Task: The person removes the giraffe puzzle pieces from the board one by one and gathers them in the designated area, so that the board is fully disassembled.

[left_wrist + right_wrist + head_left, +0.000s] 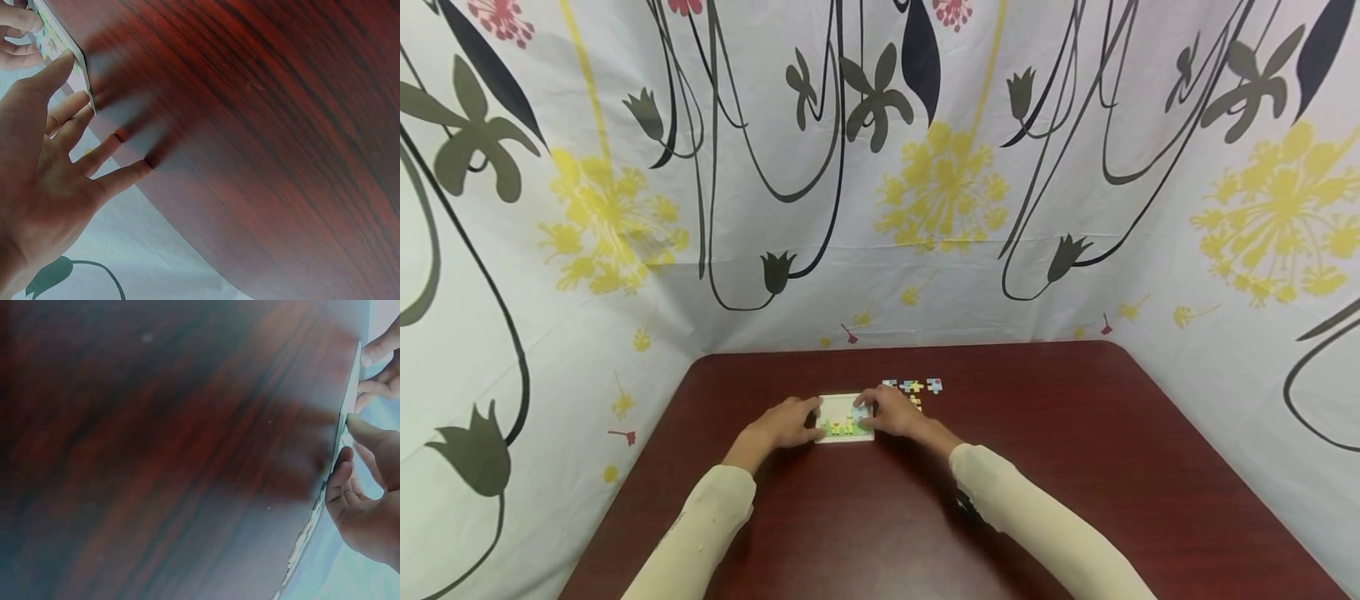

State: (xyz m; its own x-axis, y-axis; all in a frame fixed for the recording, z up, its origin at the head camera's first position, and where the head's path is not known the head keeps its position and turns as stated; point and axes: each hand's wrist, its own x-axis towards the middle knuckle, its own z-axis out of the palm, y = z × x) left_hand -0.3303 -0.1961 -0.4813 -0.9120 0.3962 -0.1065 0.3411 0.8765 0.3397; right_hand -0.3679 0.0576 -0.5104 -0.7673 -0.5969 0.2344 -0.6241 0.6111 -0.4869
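Note:
A small white puzzle tray (831, 440) lies flat on the dark red table, green and yellow pieces along its near side and light blue at the right. My left hand (786, 423) touches the tray's left edge, thumb low and index finger high, the other fingers spread in the left wrist view. Over the tray's right part, my right hand (893, 412) bends its thumb and index finger around a light blue puzzle piece (859, 412); the exact contact is partly hidden. In the right wrist view the tray (351, 394) shows edge-on beside my right hand (375, 494).
Several loose puzzle pieces (934, 385) lie behind and beside my right hand, partly covered by it. The table (850, 517) meets a hanging white cloth (737, 325) with a flower print at the back and sides. A small dark object shows under the right sleeve.

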